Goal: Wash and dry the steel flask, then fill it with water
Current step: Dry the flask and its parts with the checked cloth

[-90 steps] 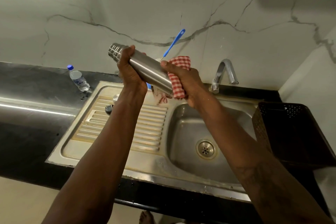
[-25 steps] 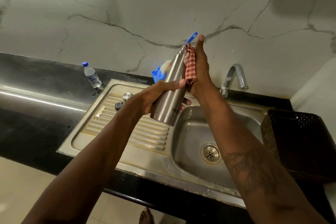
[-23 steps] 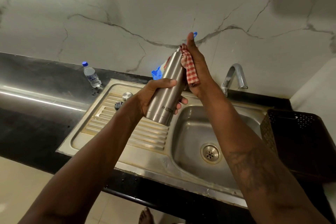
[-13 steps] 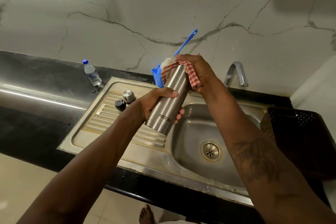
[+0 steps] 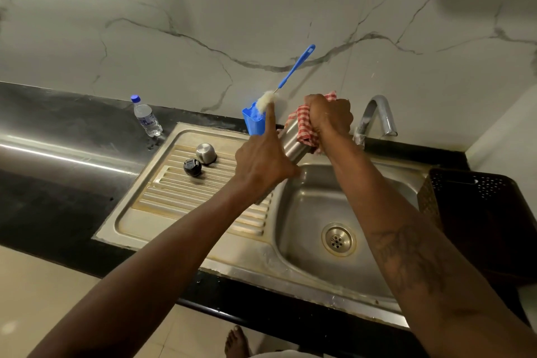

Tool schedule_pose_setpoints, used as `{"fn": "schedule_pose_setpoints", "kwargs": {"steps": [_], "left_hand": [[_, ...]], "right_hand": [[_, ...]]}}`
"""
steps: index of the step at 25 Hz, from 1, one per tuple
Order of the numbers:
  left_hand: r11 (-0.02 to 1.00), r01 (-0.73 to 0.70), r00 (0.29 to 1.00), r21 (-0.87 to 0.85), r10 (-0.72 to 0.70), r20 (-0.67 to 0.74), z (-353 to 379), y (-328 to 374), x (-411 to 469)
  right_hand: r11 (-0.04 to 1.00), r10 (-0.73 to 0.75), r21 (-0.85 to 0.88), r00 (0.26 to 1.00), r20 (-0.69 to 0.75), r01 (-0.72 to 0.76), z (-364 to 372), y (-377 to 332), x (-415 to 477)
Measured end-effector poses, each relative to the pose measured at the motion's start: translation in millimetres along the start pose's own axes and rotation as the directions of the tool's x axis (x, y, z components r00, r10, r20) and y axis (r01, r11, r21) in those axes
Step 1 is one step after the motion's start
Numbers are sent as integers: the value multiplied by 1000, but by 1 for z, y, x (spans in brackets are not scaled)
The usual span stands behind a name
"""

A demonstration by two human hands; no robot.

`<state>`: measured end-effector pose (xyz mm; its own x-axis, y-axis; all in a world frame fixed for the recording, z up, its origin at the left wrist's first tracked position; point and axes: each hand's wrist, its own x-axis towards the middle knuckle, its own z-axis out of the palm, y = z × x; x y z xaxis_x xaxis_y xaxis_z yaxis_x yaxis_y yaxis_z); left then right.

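The steel flask [image 5: 291, 144] is tilted over the joint between drainboard and basin, mouth end up and to the right. My left hand [image 5: 261, 166] holds its lower body, the back of the hand covering most of it, with the index finger sticking straight up. My right hand [image 5: 329, 116] grips a red-and-white checked cloth [image 5: 303, 126] wrapped over the flask's upper end, which is hidden under the cloth. The flask's steel cap [image 5: 206, 153] and black inner lid [image 5: 192, 167] stand on the drainboard [image 5: 174, 200].
A blue cup [image 5: 253, 122] with a blue-handled bottle brush [image 5: 293, 70] stands behind the sink. A small plastic water bottle [image 5: 145, 116] is on the black counter at the left. The tap [image 5: 374, 116] curves over the basin [image 5: 316, 206]. A black perforated basket [image 5: 470, 212] sits at the right.
The flask has come down and tilted lower over the sink. My right hand has closed round the cloth on the flask's top, and my left hand has turned over the body, index finger now raised.
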<state>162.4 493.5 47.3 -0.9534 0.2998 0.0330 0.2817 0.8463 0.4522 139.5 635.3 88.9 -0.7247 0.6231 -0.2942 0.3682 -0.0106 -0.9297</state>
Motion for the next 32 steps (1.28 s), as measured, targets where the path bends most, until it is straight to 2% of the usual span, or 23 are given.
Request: {"fn": "schedule_pose_setpoints", "kwargs": {"steps": [2, 3, 4, 5, 6, 8, 10, 12, 15, 18, 19, 22, 23, 24, 26, 28, 29, 30, 32], "left_hand": [[979, -91, 986, 180, 114, -123, 1, -9, 6], [975, -122, 978, 185, 150, -144, -3, -15, 12], [985, -140, 976, 96, 154, -153, -7, -21, 17], [987, -141, 979, -78, 127, -160, -11, -23, 19], [951, -115, 985, -288, 72, -155, -15, -23, 20], [758, -33, 998, -651, -12, -65, -20, -20, 24], [525, 76, 996, -847, 3, 91, -26, -20, 26], [343, 206, 977, -917, -14, 214, -33, -16, 23], [365, 170, 983, -915, -129, 132, -42, -9, 22], [260, 134, 988, -956, -107, 110, -58, -6, 29], [265, 119, 990, -957, -110, 93, -64, -5, 32], [428, 117, 963, -896, -269, -3, -68, -6, 37], [407, 114, 950, -906, -311, -20, -66, -7, 38], [341, 109, 938, -934, -346, -17, -63, -8, 39], [158, 97, 923, -983, -383, 29, -56, -15, 43], [-14, 69, 938, -998, -339, 69, -52, -23, 47], [-76, 59, 958, -995, -275, 78, -50, -27, 49], [-128, 46, 976, -991, -204, 72, -49, -30, 51], [-192, 30, 995, -981, -92, 49, -51, -31, 46]], "right_hand": [[998, -29, 53, 995, -95, 34, 1, 9, 0], [986, 20, 164, 998, -67, -9, -1, 12, -2], [954, 79, 290, 997, 5, -77, -2, 16, -3], [921, 103, 365, 989, 102, -134, -2, 21, -3], [908, 63, 394, 977, 202, -140, 2, 26, -5], [879, -105, 469, 928, 358, -81, 13, 34, -14], [852, -219, 520, 865, 452, -56, 22, 35, -25], [907, -283, 414, 835, 472, 74, 24, 28, -33], [948, -311, 195, 871, 380, 253, 32, 24, -40], [896, -417, 17, 825, 381, 445, 37, 19, -40], [849, -455, -76, 797, 396, 523, 40, 19, -39], [755, -523, -230, 775, 355, 615, 51, 26, -44], [732, -544, -263, 771, 331, 629, 53, 27, -48], [695, -559, -314, 760, 331, 647, 53, 25, -51], [564, -551, -447, 720, 422, 694, 50, 10, -49], [449, -444, -558, 717, 538, 697, 45, -12, -44], [449, -366, -577, 730, 578, 682, 42, -21, -40], [509, -284, -546, 728, 623, 666, 39, -28, -36], [719, -132, -390, 665, 735, 575, 31, -32, -26]]}}
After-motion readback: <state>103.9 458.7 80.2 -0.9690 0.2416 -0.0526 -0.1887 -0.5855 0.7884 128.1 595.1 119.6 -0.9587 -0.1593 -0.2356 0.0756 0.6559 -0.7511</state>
